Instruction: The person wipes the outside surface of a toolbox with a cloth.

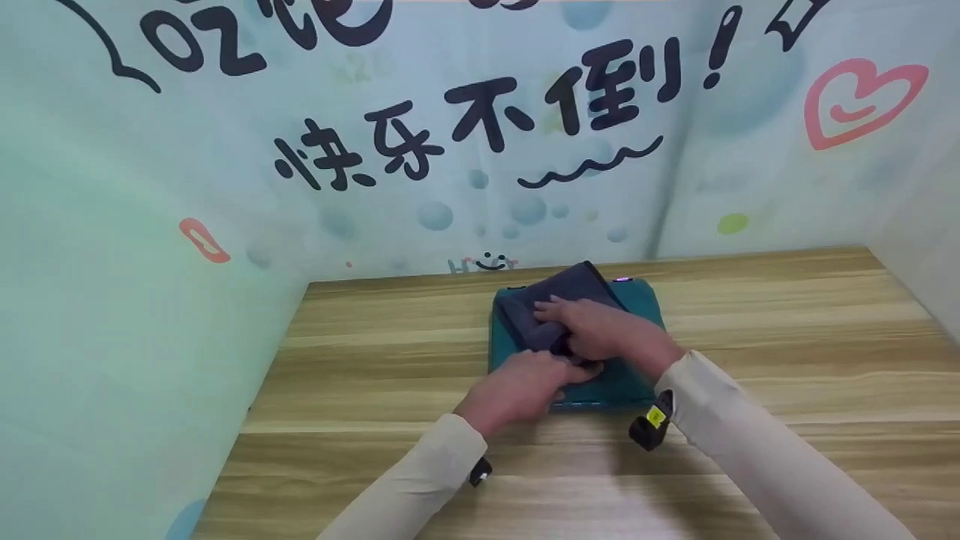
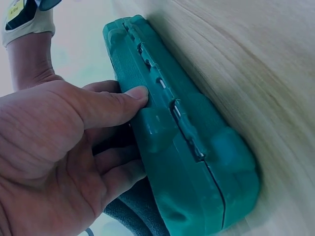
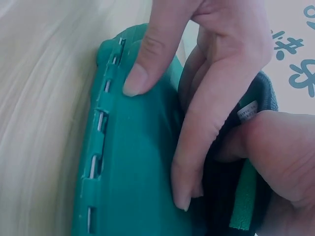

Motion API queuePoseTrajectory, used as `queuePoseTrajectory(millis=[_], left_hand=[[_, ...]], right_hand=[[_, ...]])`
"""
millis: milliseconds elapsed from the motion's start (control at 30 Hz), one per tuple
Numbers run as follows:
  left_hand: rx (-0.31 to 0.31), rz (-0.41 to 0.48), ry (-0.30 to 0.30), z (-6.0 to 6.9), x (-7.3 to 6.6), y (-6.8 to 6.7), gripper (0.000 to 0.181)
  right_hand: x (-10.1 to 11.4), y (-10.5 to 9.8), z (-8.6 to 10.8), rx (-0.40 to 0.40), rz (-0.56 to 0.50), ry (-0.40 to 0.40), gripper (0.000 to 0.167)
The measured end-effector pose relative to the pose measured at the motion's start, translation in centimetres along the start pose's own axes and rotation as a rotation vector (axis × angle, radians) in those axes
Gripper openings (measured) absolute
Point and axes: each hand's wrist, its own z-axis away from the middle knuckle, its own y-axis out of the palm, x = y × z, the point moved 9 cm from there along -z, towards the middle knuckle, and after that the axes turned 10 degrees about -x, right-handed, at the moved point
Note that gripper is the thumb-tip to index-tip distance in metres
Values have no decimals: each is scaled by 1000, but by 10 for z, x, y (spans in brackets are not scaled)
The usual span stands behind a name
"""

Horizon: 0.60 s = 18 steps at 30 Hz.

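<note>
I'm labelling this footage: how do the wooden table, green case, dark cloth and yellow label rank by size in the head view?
1. Wooden table
2. Green case, partly covered
3. Dark cloth, partly hidden
4. Yellow label

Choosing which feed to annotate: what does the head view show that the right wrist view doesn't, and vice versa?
Head only: the pink heart on the wall, the left sleeve, the right sleeve, and a yellow sticker near the right cuff.

Right wrist only: metal pins along the case's edge, a small white label and a green strip by the cloth.

Both: teal case, dark cloth, left hand, right hand, wooden tabletop, some wall writing.
</note>
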Motion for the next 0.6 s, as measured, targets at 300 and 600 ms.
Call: queuePoseTrajectory(millis=[300,600], left_hand=[[-5,9,-7,0,1,1,58],[14,-18,-7,0,0,2,57]], right_hand=[[4,2,-6,8,12,14,63],[7,5,-11,10,15,26,65]])
